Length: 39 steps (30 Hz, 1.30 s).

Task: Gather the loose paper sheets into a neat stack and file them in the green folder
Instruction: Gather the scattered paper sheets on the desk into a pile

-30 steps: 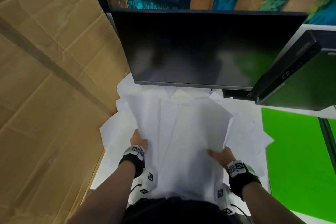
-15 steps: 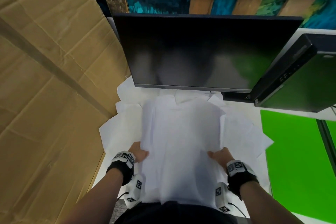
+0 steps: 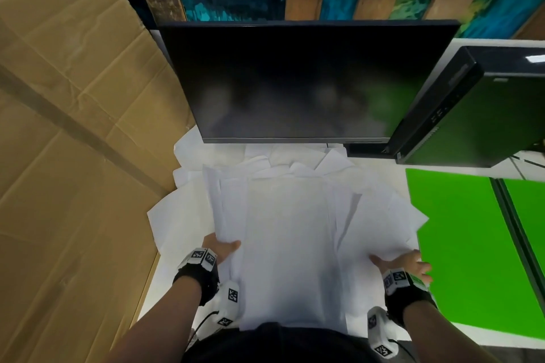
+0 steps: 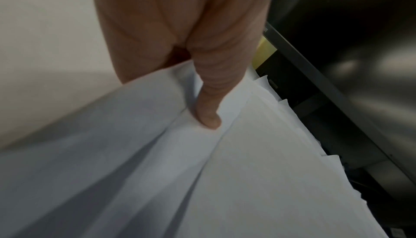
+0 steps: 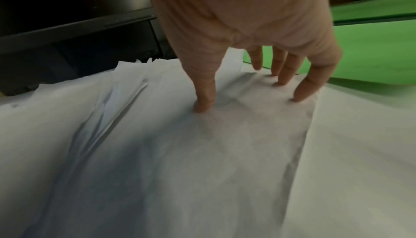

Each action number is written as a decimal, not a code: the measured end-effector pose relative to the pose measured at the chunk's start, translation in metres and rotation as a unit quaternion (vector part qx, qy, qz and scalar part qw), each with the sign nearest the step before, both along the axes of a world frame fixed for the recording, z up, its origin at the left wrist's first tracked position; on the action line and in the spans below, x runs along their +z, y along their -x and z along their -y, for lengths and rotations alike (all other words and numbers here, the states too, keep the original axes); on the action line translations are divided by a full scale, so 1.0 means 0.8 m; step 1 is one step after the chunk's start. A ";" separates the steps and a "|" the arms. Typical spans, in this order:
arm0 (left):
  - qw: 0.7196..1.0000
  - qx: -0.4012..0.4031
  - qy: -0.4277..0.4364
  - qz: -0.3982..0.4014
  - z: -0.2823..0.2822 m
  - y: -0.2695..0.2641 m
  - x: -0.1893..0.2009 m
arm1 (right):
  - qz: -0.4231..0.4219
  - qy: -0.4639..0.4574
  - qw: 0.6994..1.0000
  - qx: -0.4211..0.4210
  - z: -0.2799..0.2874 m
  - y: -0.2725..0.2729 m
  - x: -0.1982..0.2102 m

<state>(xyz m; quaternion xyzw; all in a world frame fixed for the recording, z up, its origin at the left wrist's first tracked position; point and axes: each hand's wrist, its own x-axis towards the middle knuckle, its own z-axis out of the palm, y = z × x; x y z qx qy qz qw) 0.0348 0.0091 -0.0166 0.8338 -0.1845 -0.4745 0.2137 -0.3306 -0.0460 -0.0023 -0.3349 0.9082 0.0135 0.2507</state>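
Paper sheets (image 3: 284,247) lie fanned on the desk (image 3: 153,289) below the monitor (image 3: 295,79). Left hand (image 3: 219,249) pinches their left edge, thumb on top. Right hand (image 3: 402,264) presses spread, straight fingers (image 5: 286,71) on sheets beside the green folder (image 3: 460,244) at the desk's right edge.

Matt white paper sheets (image 3: 283,244); creased brown cardboard (image 3: 73,156); glossy monitor (image 3: 295,82)

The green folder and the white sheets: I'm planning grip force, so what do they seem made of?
Green folder: likely smooth plastic or coated card; flat, evenly coloured, uncreased. Paper sheets: thin matte paper; they buckle and ridge under the left hand and right hand.
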 end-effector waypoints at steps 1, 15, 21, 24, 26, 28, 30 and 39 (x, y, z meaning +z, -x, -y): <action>1.000 -0.007 -0.006 0.008 0.002 0.000 -0.001 | 0.012 0.004 1.000 -0.008 0.001 0.001 -0.003; 0.996 -0.056 -0.043 0.048 0.009 0.004 -0.003 | 0.168 0.073 0.983 -0.029 0.034 -0.008 -0.009; 0.995 -0.055 -0.058 0.056 0.009 0.003 -0.008 | 0.279 0.033 0.960 0.016 0.037 -0.030 -0.008; 0.997 -0.032 -0.049 0.053 0.008 0.004 -0.010 | 0.191 0.093 0.977 0.009 0.035 -0.012 -0.003; 0.997 -0.027 -0.044 0.052 0.007 0.006 -0.008 | 0.153 0.116 0.981 0.000 0.033 0.001 0.001; 0.998 -0.013 -0.038 0.045 0.007 0.006 -0.007 | 0.163 0.092 0.982 0.015 0.032 0.008 0.001; 0.999 -0.010 -0.033 0.037 0.006 0.007 -0.007 | 0.193 0.064 0.978 0.053 0.030 0.004 0.001; 1.000 0.022 0.011 -0.011 0.023 0.042 0.009 | 0.380 0.002 0.925 0.030 0.022 -0.051 -0.003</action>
